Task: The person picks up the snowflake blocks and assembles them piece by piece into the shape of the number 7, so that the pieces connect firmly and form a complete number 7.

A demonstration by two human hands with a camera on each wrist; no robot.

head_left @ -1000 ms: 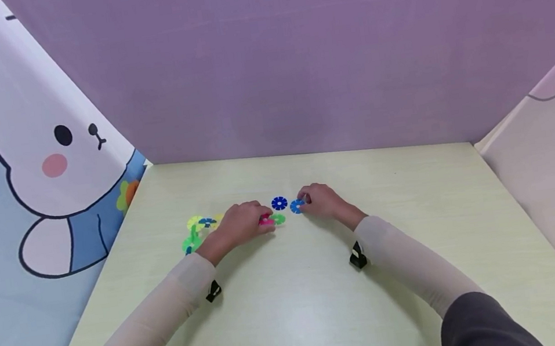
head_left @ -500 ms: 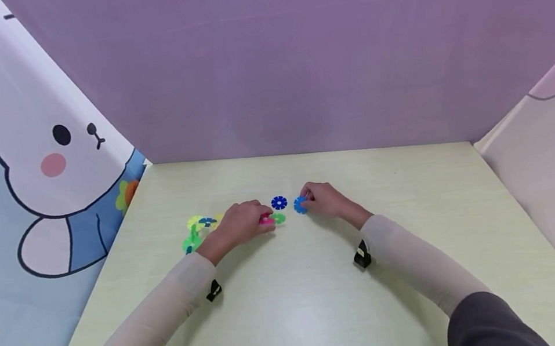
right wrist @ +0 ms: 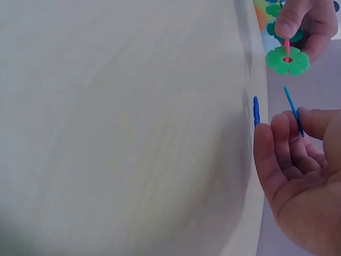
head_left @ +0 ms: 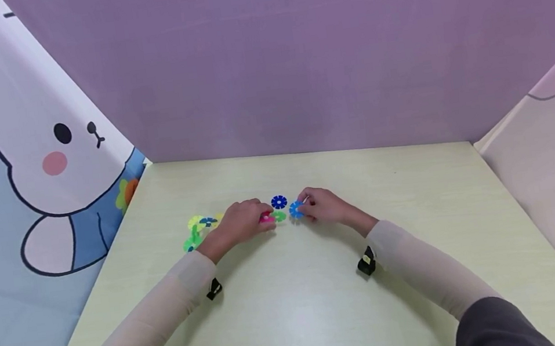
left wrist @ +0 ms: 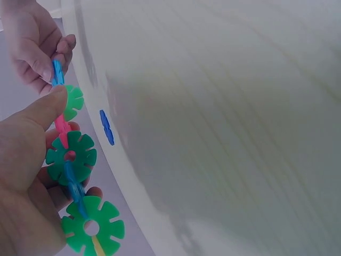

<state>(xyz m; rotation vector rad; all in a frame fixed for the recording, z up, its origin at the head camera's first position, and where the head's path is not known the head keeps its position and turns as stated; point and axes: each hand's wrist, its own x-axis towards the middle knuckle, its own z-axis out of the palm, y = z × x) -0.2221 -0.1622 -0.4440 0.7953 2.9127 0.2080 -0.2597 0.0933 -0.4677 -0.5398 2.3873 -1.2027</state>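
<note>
My left hand [head_left: 243, 221] pinches a pink snowflake disc [head_left: 266, 217] in a chain of slotted plastic discs. A light green disc [right wrist: 277, 64] sticks out at the chain's end, joined to the pink one. Along my left palm run a dark green disc [left wrist: 85, 157], a blue one [left wrist: 74, 186] and another green disc [left wrist: 109, 226]. Between thumb and fingers, my right hand [head_left: 326, 204] holds a light blue disc [head_left: 295, 210]. In the right wrist view, that disc stands edge-on, a small gap from the light green one.
A dark blue disc [head_left: 278, 202] lies loose on the pale table [head_left: 295, 311], just beyond the hands. The chain's far portion, with yellow [head_left: 195, 221] and green discs [head_left: 191, 243], curves out left of my left wrist. A purple panel [head_left: 296, 77] rises behind the table.
The right hand drew the light blue disc slightly right, then brought it back left and a little nearer to me. My left hand and the chain stay almost still.
</note>
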